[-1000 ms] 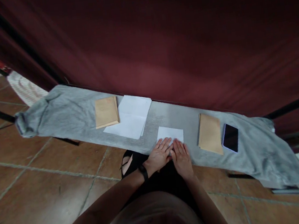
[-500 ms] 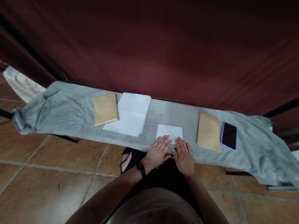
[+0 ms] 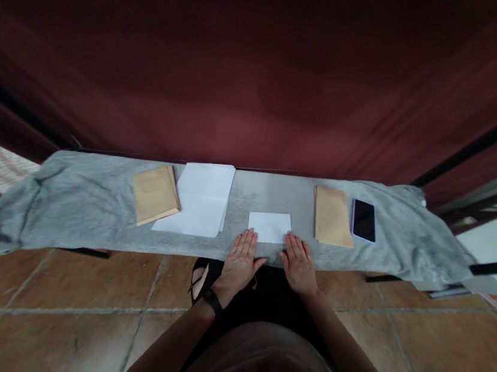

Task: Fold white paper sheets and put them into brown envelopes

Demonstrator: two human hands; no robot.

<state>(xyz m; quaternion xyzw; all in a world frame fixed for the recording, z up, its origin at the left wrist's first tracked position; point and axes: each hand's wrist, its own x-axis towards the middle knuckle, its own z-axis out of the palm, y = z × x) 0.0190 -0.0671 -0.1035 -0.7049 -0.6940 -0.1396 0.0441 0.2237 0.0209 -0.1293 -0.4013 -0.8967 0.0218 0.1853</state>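
Observation:
A small folded white paper (image 3: 270, 226) lies on a narrow table covered by a grey cloth (image 3: 73, 201). My left hand (image 3: 239, 264) rests flat at the table's near edge, fingers stretched out, fingertips at the paper's left lower corner. My right hand (image 3: 298, 262) lies flat too, fingertips touching the paper's right lower corner. A dark band sits on my left wrist. Neither hand holds anything.
To the left lie a tan envelope (image 3: 155, 194) and a stack of white sheets (image 3: 199, 199). To the right lie another tan envelope (image 3: 332, 216) and a dark phone (image 3: 364, 220). A dark red curtain (image 3: 262, 75) hangs behind; brown tiled floor (image 3: 67, 329) lies below.
My hands have slid back toward the table's near edge and apart, uncovering more of the folded paper. The view has shifted right.

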